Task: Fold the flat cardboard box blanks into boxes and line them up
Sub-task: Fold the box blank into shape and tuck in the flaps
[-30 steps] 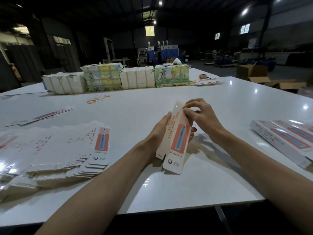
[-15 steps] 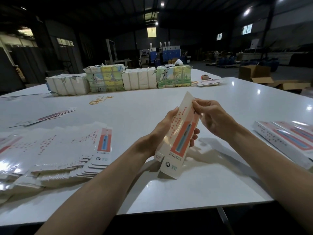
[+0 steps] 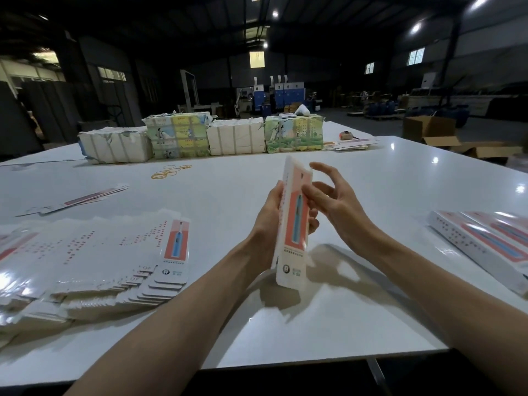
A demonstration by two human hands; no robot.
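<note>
A long white box (image 3: 294, 224) with a coral panel and a blue toothbrush picture stands nearly upright above the white table (image 3: 343, 295). My left hand (image 3: 270, 224) grips it from the left side and behind, fingertips showing at its right edge. My right hand (image 3: 331, 201) is just to the right of it, fingers spread and loosely bent, thumb close to the front face. A fanned stack of flat blanks (image 3: 94, 267) lies at the left. Folded boxes (image 3: 485, 244) lie side by side at the right edge.
Wrapped bundles of printed packs (image 3: 200, 137) line the far side of the table. Yellow rubber bands (image 3: 170, 171) lie in front of them. A loose blank (image 3: 80, 198) lies at the far left, more blanks (image 3: 354, 144) at the far right. Cardboard cartons (image 3: 445, 135) stand on the floor beyond.
The box has swung from tilted to nearly upright. My right hand has let go of its top end and opened, moving slightly down beside it.
</note>
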